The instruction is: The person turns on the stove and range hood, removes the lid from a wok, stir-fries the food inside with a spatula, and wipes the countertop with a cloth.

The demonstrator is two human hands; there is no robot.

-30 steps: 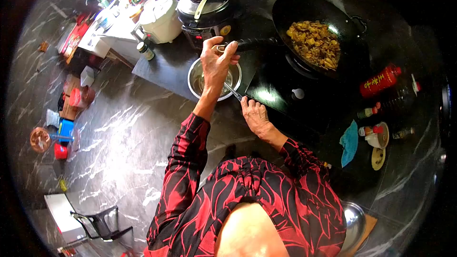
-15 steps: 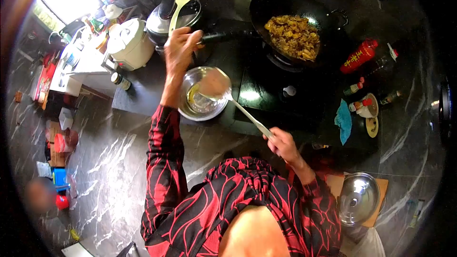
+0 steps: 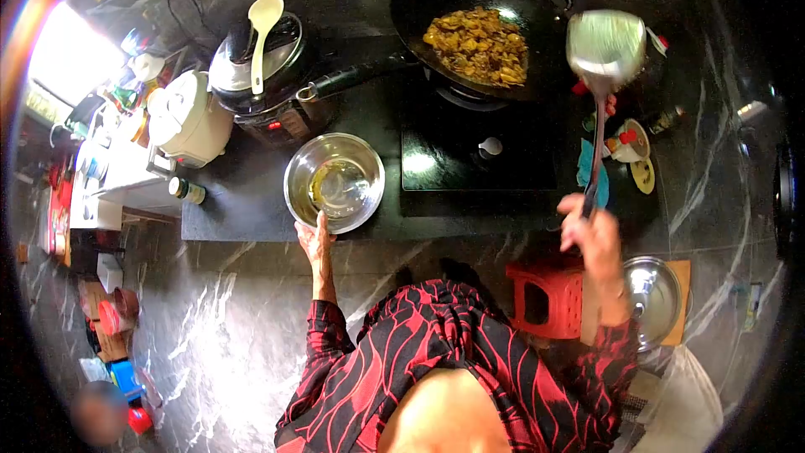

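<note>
My left hand [image 3: 315, 247] grips the near rim of a steel bowl [image 3: 369, 174], its thumb over the edge. A little yellowish liquid lies in the bowl, which rests near the counter's front edge. Wrapped round the handle of a metal wok spatula [image 3: 605, 52], my right hand [image 3: 594, 236] is on the right side. The spatula's broad blade is raised, slightly blurred, just right of the black wok [image 3: 419, 2]. Browned chopped food [image 3: 478, 46] fills the middle of the wok, which sits on the stove [image 3: 453, 159].
A pale ladle [image 3: 265, 18] lies across the lid of a cooker [image 3: 281, 126]. Left of it stands a white rice cooker [image 3: 189, 122]. A blue cloth [image 3: 592, 172] and small bottles lie at the right. Below are a red stool [image 3: 549, 277] and a steel lid [image 3: 652, 306].
My left hand has come down from near the ladle to the bowl's rim. The spatula has left the bowl and swung up to the right, beside the wok.
</note>
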